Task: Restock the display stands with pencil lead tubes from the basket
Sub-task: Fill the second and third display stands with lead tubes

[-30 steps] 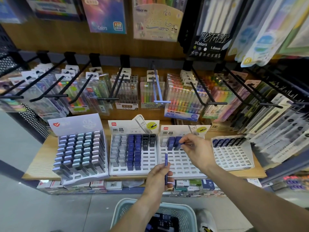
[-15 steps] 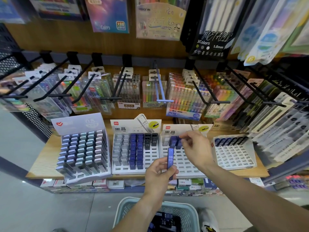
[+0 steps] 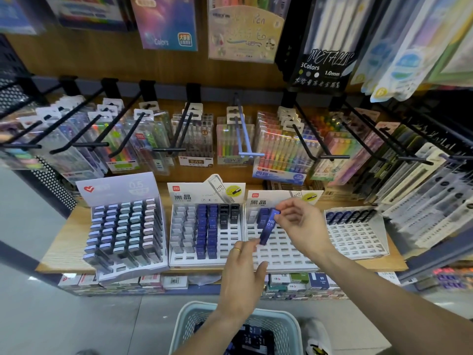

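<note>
the right hand pinches the top end of a blue pencil lead tube between thumb and fingertips, holding it tilted, upper end toward the back of the shelf, over the slotted stand directly beneath both hands; judged, this tilt matches the lean of the tubes already seated, so the tube can slide into a slot rather than jam against its edge. the left hand is just below and nearer the person, fingers extended, with fingertips at or very close to the tube's lower end; whether they touch it cannot be told, but the placement reads as steadying or handing over the tube, and this hand grips nothing. a few tubes stand in the back row of this stand, just behind the held tube, and most slots nearer the person are vacant, which is likely why stock goes here. left of the hands a second stand holds grey, blue and black tubes in columns, and beyond it a fuller stand. right of the hands a fourth stand has one back row filled. the basket sits below the left forearm, near the person, with dark tubes inside, kept within easy reach for the next pick.
</note>
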Motion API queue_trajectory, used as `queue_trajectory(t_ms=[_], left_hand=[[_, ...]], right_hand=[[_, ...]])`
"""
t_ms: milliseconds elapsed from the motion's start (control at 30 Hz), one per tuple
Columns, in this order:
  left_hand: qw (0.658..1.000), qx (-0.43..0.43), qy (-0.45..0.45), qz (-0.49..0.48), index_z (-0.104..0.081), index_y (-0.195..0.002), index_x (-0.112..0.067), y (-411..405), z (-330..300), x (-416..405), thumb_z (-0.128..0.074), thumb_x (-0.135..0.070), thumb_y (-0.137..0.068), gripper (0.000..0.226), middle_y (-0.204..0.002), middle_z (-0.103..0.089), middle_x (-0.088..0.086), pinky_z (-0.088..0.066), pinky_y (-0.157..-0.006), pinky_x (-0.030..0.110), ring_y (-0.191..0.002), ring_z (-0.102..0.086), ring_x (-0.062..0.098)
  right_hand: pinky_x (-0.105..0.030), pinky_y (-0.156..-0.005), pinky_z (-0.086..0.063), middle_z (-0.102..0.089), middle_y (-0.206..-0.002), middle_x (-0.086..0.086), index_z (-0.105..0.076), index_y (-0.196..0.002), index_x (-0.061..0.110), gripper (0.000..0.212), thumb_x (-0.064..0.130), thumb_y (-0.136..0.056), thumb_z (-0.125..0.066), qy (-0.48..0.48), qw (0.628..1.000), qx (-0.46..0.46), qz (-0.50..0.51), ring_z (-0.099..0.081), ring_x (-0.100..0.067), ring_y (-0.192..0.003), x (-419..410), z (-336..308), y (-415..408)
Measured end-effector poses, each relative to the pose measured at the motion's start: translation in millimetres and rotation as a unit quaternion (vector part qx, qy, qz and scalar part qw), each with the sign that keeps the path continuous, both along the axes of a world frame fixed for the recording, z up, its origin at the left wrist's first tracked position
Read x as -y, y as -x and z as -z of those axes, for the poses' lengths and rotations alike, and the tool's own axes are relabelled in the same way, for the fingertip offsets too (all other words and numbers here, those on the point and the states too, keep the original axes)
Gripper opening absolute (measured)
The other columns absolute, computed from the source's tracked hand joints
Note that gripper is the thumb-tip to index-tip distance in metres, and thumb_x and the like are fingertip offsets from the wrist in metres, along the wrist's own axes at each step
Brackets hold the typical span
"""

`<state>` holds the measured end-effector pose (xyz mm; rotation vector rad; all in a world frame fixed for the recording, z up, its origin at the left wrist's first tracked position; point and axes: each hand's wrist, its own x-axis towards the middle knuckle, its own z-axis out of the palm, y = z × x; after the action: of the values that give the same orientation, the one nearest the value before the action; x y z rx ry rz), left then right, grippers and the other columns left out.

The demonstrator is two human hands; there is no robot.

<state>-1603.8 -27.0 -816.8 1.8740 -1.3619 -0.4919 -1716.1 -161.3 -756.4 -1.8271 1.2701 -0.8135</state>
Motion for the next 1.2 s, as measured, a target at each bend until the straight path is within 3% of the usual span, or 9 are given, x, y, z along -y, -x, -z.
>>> queue_trajectory(t_ms=[167, 267, 367, 567, 700, 767, 1033, 1133, 1200], left_hand=[[0.960, 0.257, -0.023, 0.109, -0.064, -0.132, -0.025, -0.1, 23.4, -9.8, -0.082, -0.008, -0.071, 0.066, -0.142, -0.058, 0.004, -0.046, -0.111, 0.044, -0.136, -0.050, 0.029], [0.936, 0.318, -0.064, 0.136, -0.051, -0.147, -0.021, -6.2, 24.8, -15.3, -0.070, -0.002, -0.077, 0.075, -0.159, -0.040, 0.013, -0.015, -0.123, 0.051, -0.152, -0.024, 0.038], [0.919, 0.350, -0.090, 0.159, -0.029, -0.159, -0.020, -11.9, 27.0, -17.0, -0.053, -0.001, -0.090, 0.075, -0.167, -0.020, 0.015, 0.011, -0.120, 0.048, -0.157, 0.002, 0.036], [0.910, 0.353, -0.112, 0.189, -0.059, -0.140, -0.025, -14.0, 33.3, -13.6, -0.079, -0.013, -0.069, 0.074, -0.145, -0.057, 0.012, -0.030, -0.117, 0.052, -0.147, -0.037, 0.037], [0.909, 0.361, -0.107, 0.177, -0.034, -0.156, -0.023, -13.2, 30.3, -13.6, -0.061, -0.008, -0.088, 0.074, -0.164, -0.029, 0.015, 0.007, -0.120, 0.048, -0.156, -0.003, 0.037], [0.911, 0.350, -0.124, 0.180, -0.025, -0.159, -0.023, -13.5, 24.5, -12.4, -0.055, -0.007, -0.093, 0.074, -0.168, -0.018, 0.014, 0.014, -0.120, 0.046, -0.156, 0.008, 0.034], [0.927, 0.312, -0.084, 0.192, -0.022, -0.160, -0.027, -27.0, 23.4, -17.5, -0.054, 0.010, -0.086, 0.088, -0.171, -0.009, 0.005, 0.004, -0.123, 0.039, -0.157, 0.014, 0.024], [0.938, 0.287, -0.037, 0.191, -0.036, -0.152, -0.028, -42.5, 28.8, -28.9, -0.062, 0.012, -0.083, 0.084, -0.164, -0.031, 0.000, -0.024, -0.126, 0.043, -0.155, -0.017, 0.022], [0.941, 0.270, -0.017, 0.202, -0.047, -0.144, -0.026, -50.9, 29.3, -44.2, -0.063, 0.007, -0.084, 0.071, -0.150, -0.047, -0.002, -0.043, -0.113, 0.041, -0.140, -0.041, 0.019]], right_hand=[[-0.016, -0.076, -0.056, -0.069, -0.086, 0.014, -0.069, -0.097, 0.023, 0.015, 0.009, -0.091, -0.071, 0.094, 0.991, -0.093, -0.028, -0.066, 0.001, -0.080, -3.4, 2.3, -2.1], [-0.017, -0.078, -0.057, -0.070, -0.085, 0.014, -0.068, -0.097, 0.024, 0.016, 0.009, -0.091, -0.071, 0.105, 0.986, -0.123, -0.037, -0.067, 0.001, -0.081, -3.1, 6.9, -3.6], [-0.022, -0.078, -0.059, -0.070, -0.082, 0.017, -0.067, -0.093, 0.028, 0.020, 0.009, -0.089, -0.072, 0.109, 0.984, -0.134, -0.043, -0.068, 0.001, -0.079, -2.9, 13.0, -2.7], [-0.020, -0.079, -0.059, -0.071, -0.085, 0.016, -0.071, -0.095, 0.024, 0.015, 0.010, -0.090, -0.072, 0.101, 0.986, -0.121, -0.062, -0.068, 0.001, -0.081, -3.9, 17.3, -4.0], [-0.023, -0.080, -0.059, -0.072, -0.085, 0.015, -0.071, -0.096, 0.024, 0.016, 0.010, -0.089, -0.072, 0.090, 0.985, -0.130, -0.069, -0.068, 0.000, -0.081, -4.7, 24.0, -3.8], [-0.024, -0.082, -0.058, -0.073, -0.088, 0.012, -0.073, -0.100, 0.023, 0.018, 0.008, -0.090, -0.071, 0.092, 0.982, -0.150, -0.066, -0.068, -0.001, -0.082, -3.6, 25.4, -3.5], [-0.029, -0.080, -0.056, -0.061, -0.110, 0.003, -0.068, -0.123, 0.024, 0.035, 0.013, -0.090, -0.071, 0.109, 0.968, -0.209, -0.088, -0.068, -0.008, -0.078, -3.9, 14.8, -5.8], [-0.025, -0.071, -0.053, -0.059, -0.105, 0.010, -0.063, -0.111, 0.027, 0.024, 0.026, -0.089, -0.072, 0.094, 0.970, -0.210, -0.077, -0.066, -0.002, -0.072, -23.9, 5.1, -3.5], [-0.021, -0.066, -0.050, -0.061, -0.096, 0.012, -0.061, -0.102, 0.028, 0.018, 0.030, -0.089, -0.072, 0.060, 0.972, -0.209, -0.089, -0.065, -0.003, -0.072, -46.5, 5.0, 0.4]])
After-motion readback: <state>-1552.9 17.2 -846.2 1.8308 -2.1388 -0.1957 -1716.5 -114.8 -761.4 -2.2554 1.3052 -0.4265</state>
